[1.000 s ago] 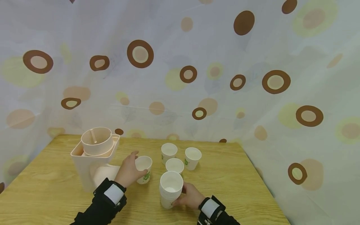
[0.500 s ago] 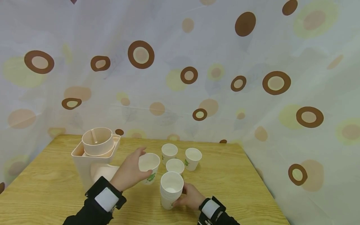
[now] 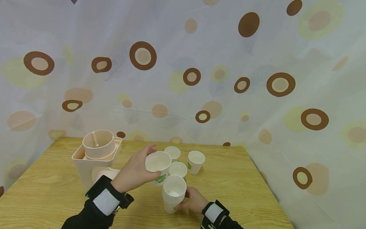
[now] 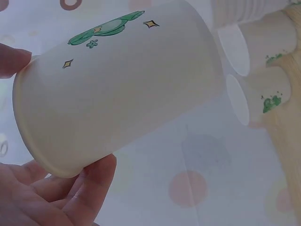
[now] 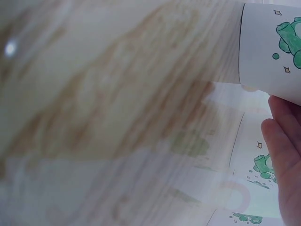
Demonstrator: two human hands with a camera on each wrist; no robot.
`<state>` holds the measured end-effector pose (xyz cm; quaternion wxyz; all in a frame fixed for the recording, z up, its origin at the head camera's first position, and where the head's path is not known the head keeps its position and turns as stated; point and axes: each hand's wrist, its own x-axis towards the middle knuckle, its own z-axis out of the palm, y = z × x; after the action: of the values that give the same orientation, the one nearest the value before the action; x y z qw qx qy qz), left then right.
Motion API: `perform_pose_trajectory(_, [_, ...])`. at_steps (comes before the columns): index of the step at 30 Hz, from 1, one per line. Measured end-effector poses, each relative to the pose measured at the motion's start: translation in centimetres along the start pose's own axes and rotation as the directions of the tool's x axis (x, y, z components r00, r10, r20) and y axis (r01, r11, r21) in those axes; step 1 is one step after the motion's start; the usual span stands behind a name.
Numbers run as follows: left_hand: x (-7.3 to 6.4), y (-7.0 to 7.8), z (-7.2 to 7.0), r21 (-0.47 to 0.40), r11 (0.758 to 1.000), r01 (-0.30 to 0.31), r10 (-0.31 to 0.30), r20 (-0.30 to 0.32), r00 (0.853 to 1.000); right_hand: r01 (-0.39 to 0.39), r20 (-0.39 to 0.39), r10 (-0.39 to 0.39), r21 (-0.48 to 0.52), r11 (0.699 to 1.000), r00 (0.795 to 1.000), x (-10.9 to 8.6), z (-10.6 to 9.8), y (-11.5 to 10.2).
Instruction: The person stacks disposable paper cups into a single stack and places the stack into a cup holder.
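Note:
My left hand (image 3: 133,174) pinches a white paper cup (image 3: 157,163) with a green print near its rim, thumb on one side and fingers on the other. That cup is raised and tilted, just behind and left of a stack of nested paper cups (image 3: 173,198). In the left wrist view the lifted cup (image 4: 127,94) fills much of the picture. Around the lower part of the stack, my right hand (image 3: 195,201) keeps its grip, thumb in front. The right wrist view shows the stack's printed side (image 5: 268,47) by the fingers (image 5: 282,150).
Behind the stack stand three single paper cups: a near one (image 3: 178,168), a far one (image 3: 172,153) and a right one (image 3: 196,162). A cream plastic container (image 3: 91,171) with a round cup-shaped part (image 3: 98,144) stands at the left of the wooden table (image 3: 234,187).
My left hand has taken hold of the single cup, lifted it and brought it rightward, close to the stack. My right hand and the stack have stayed in place.

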<state>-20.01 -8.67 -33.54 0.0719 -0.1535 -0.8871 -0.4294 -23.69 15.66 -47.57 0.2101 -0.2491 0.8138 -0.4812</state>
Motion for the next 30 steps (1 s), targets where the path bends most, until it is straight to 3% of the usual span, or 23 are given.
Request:
perform_pose_trajectory(6, [0.6, 1.7, 0.7, -0.063, 0.997, -0.041, 0.042, 0.029, 0.999, -0.007, 0.009, 0.007, 0.027, 1.000, 1.000, 0.1, -0.2, 0.4])
perform_pose_trajectory(13, [1.2, 2.6, 2.5, -0.114, 0.991, -0.076, 0.087, 0.101, 0.991, 0.031, 0.027, -0.031, 0.034, 0.999, 0.999, -0.1, -0.2, 0.7])
perform_pose_trajectory(19, [1.2, 2.4, 3.8, -0.117, 0.987, -0.110, 0.128, 0.162, 0.978, 0.071, 0.054, -0.074, 0.044, 0.996, 0.996, -0.2, -0.2, 0.7])
perform_pose_trajectory(30, [1.1, 1.2, 5.3, -0.080, 0.988, -0.131, 0.145, 0.209, 0.967, 0.081, 0.045, -0.083, 0.043, 0.996, 0.996, -0.3, -0.1, 0.6])
